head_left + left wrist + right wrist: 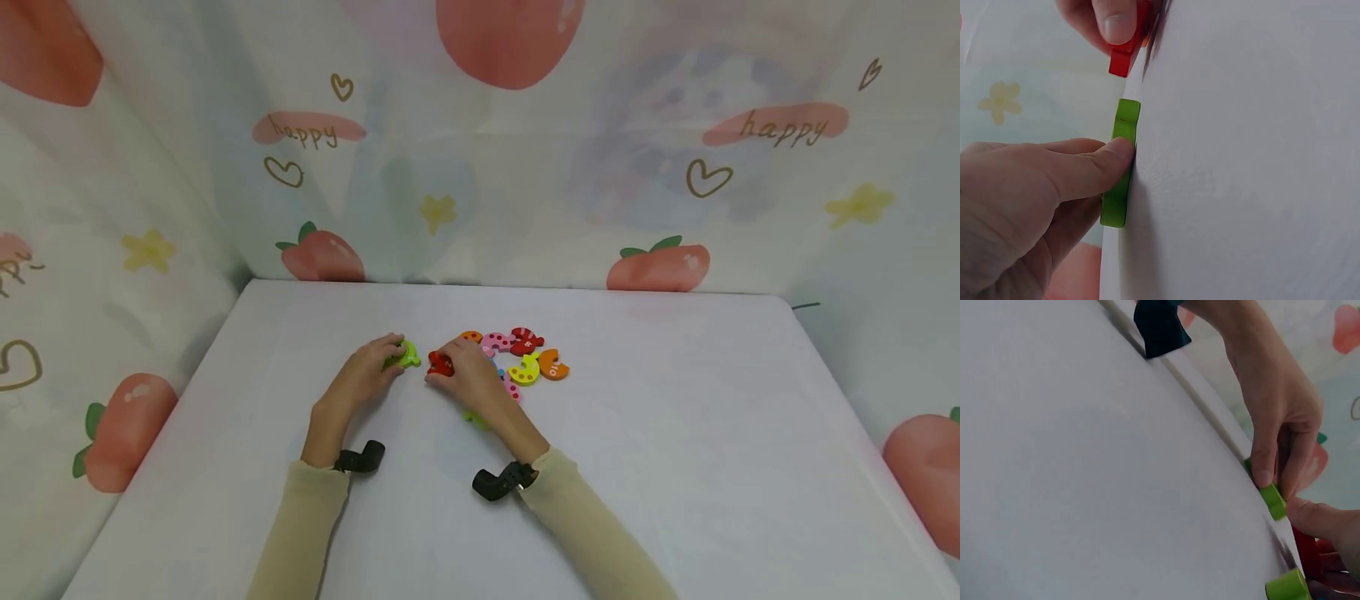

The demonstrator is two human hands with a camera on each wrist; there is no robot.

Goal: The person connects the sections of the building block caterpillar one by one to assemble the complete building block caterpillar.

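Note:
My left hand (362,377) pinches a flat green toy piece (409,357) with pale markings. In the left wrist view this piece (1122,181) stands out as a thick slab between thumb and fingers, close over the tabletop. Just to its right, my right hand (477,379) pinches a red toy piece (439,365) by its edge, thumb at the near side. The right wrist view shows the red piece (1307,551) edge-on, partly hidden by fingers. The held pieces are apart, with a small gap between them in the head view.
Several colourful pieces lie around my right hand: a yellow one (525,370), an orange one (554,365), a striped red one (527,341), a spotted pink one (495,342). Another green piece (476,419) is partly under the right forearm. A printed cloth (510,208) hangs behind the white table (712,467).

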